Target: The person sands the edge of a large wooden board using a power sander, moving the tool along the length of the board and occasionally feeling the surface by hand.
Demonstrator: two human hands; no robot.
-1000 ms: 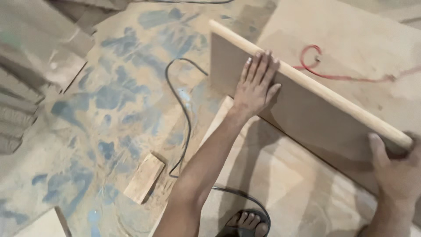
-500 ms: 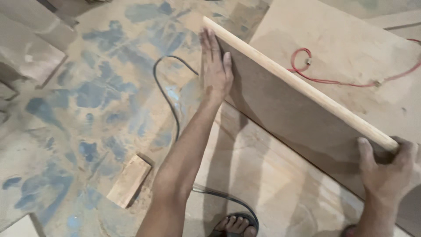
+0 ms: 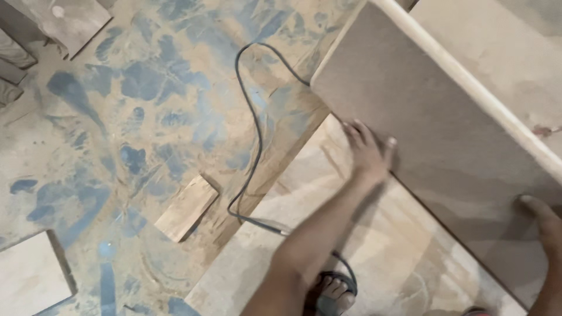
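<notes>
My left hand (image 3: 369,153) presses flat, fingers spread, on the lower edge of the large brown fibreboard panel (image 3: 445,134) tilted over the pale plywood sheet (image 3: 351,257); my right hand (image 3: 541,219) grips its near-right end.

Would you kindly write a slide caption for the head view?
Both hands, left hand and right hand, steady a brown board upright over a plywood sheet.

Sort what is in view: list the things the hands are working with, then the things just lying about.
In hand:
- large brown fibreboard panel with pale rounded wooden edge strip
- left hand, on the panel's lower edge
- right hand, against its face
- pale plywood sheet underneath

Lying about:
- small wooden offcut block
- black power cable
- sawdust-covered blue-patterned floor
</notes>
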